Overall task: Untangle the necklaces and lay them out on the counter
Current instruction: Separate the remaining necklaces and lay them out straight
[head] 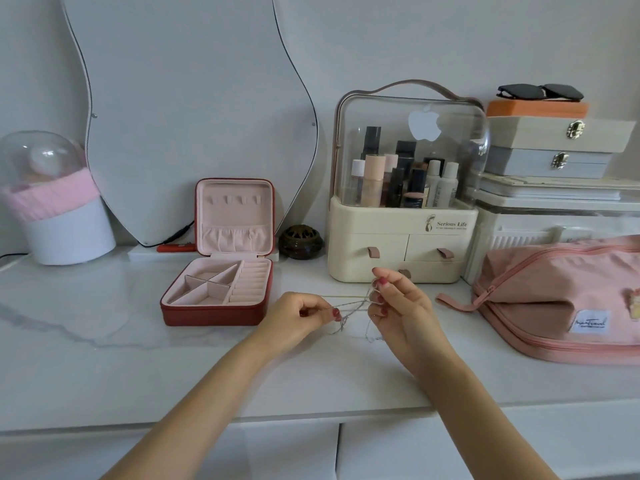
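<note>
Counter [104, 341]: fingers [334, 311] pinching necklaces [349, 311]

Open red jewelry box [216, 292] beside cosmetics organizer [401, 237].

The necklaces [349, 311] are thin, shiny silver chains, still twisted together. They stretch in crossing lines between the left hand [304, 317] and the right hand [394, 303], held up over the white table [138, 358]. Loose ends hang down near the tabletop.

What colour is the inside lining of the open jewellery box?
Pale pink, inside a dark red shell; the jewellery box shows clearly in the head view.
</note>
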